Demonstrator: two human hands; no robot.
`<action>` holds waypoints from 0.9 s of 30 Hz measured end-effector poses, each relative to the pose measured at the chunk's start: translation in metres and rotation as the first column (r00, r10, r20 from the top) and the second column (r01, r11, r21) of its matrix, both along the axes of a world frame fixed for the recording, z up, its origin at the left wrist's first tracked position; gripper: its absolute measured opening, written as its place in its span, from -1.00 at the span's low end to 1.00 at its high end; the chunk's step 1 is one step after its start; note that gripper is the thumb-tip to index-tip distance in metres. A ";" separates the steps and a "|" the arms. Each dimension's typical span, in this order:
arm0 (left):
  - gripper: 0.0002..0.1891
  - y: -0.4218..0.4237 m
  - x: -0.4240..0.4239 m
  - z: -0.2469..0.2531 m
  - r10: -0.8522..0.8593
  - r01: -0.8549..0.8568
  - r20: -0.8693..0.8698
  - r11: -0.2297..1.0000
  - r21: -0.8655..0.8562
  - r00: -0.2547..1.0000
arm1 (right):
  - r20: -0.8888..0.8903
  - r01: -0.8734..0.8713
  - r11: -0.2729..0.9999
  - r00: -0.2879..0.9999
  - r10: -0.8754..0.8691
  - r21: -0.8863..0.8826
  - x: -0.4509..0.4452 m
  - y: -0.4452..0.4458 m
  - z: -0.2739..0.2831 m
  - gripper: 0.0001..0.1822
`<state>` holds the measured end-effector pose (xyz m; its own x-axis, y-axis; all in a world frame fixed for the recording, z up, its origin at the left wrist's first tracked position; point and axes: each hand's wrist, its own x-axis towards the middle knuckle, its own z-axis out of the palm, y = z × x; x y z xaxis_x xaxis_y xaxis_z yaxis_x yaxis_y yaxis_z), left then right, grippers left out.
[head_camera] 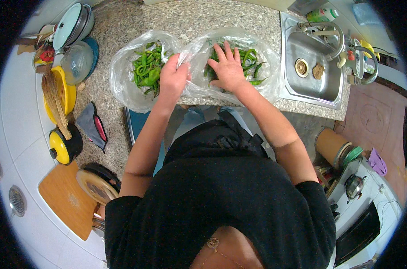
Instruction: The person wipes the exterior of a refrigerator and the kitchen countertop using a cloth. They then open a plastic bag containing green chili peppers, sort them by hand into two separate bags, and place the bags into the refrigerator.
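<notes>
Two clear plastic bags with green peppers lie side by side on the speckled stone counter (203,16). My left hand (175,74) is closed on the bunched rim where the left plastic bag (121,75) and the right plastic bag (269,67) meet. Curled green peppers (148,69) fill the middle of the left bag. Inside the opening of the right bag, my right hand (228,69) is spread palm down over long green chili peppers (249,59), fingers apart. What lies under that palm is hidden.
A steel sink (311,67) with a brown scrubber (318,71) adjoins the counter at right. At left are stacked bowls (70,27), a yellow basin (70,97), a straw whisk (54,97), a gray cloth mitt (91,124), a yellow-lidded pot (65,144) and a wooden cutting board (65,198).
</notes>
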<state>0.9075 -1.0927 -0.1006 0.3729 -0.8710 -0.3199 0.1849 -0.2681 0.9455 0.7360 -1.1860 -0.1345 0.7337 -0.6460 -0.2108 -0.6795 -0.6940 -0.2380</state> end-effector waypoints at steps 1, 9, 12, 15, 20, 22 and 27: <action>-0.74 0.000 0.000 0.001 -0.007 0.007 0.002 1.000 -0.004 1.000 | 0.029 -0.029 1.000 0.999 0.029 -0.004 -0.001 -0.003 -0.004 -0.28; -0.68 0.005 0.008 -0.008 -0.005 0.000 0.313 1.000 0.015 0.950 | 0.361 0.079 0.980 0.922 -0.142 0.184 -0.066 -0.027 0.022 -0.14; -0.62 0.003 0.007 -0.008 -0.041 0.043 0.337 0.999 0.001 0.941 | 0.264 0.237 0.953 0.922 -0.282 0.188 -0.085 -0.031 0.006 0.01; -0.60 -0.002 0.000 0.005 -0.055 0.047 0.231 0.998 0.039 0.971 | -0.065 0.127 0.990 0.989 -0.132 -0.065 -0.071 -0.027 0.010 0.18; -0.58 0.000 -0.001 -0.009 -0.064 0.060 0.215 0.998 0.025 0.975 | -0.018 -0.039 0.999 0.999 0.039 0.014 -0.066 -0.038 -0.001 0.23; -0.58 0.001 -0.001 -0.008 -0.069 0.067 0.205 0.998 0.018 0.976 | -0.015 0.048 0.992 0.999 -0.047 0.113 -0.065 -0.044 -0.003 0.19; -0.59 0.002 -0.007 -0.005 -0.055 0.055 0.150 0.998 0.009 0.987 | -0.069 -0.030 0.993 0.997 0.022 -0.113 -0.063 -0.029 -0.003 0.09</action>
<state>0.9003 -1.0906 -0.1057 0.3685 -0.8901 -0.2681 0.0261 -0.2784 0.9601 0.6728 -1.2147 -0.1371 0.7370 -0.6496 -0.1867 -0.6728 -0.7315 -0.1105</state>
